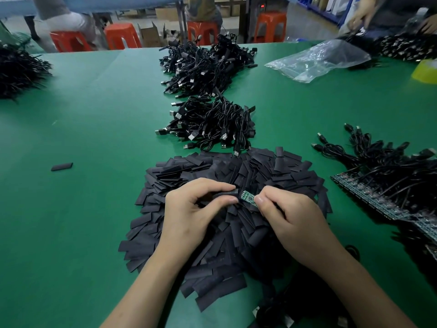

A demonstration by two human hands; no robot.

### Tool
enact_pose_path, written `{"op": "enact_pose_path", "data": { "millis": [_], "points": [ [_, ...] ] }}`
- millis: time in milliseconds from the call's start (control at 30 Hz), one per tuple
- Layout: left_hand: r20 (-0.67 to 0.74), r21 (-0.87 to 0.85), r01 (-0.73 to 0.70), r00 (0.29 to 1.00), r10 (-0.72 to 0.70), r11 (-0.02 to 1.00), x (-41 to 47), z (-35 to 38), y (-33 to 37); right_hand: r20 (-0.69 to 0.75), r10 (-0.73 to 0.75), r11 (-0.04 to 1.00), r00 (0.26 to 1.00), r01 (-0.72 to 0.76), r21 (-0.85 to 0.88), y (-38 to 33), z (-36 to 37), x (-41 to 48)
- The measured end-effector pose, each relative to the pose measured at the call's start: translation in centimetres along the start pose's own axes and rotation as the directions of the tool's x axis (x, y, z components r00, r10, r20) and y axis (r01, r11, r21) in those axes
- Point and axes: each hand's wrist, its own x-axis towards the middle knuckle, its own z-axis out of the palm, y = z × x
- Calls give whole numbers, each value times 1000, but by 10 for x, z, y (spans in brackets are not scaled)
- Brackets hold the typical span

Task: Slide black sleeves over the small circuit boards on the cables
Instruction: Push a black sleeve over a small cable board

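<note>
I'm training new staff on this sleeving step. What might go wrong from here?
1. The black sleeve pinched by the left hand looks flattened; its mouth may snag on a corner or component of the green circuit board.
2. The right hand pinches only the board's end, so pushing might tilt it or drop it into the sleeve pile below.

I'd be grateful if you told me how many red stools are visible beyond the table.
4 red stools, all beyond the table: far left, next to it, centre, right of centre. Others may be hidden.
</note>
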Motion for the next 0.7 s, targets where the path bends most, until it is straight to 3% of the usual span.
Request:
{"op": "enact_pose_path", "data": {
  "millis": [333,533,700],
  "points": [
    [31,1,-36,999,36,999,1,0,0,40,-12,998,999,9,63,3,-3,0],
    [161,139,-162,977,139,977,1,-8,-2,142,-15,999,990,8,46,7,-3,0],
    [235,120,-189,959,157,975,4,-11,0,197,6,995,980,-24,93,11,-7,0]
  ]
}}
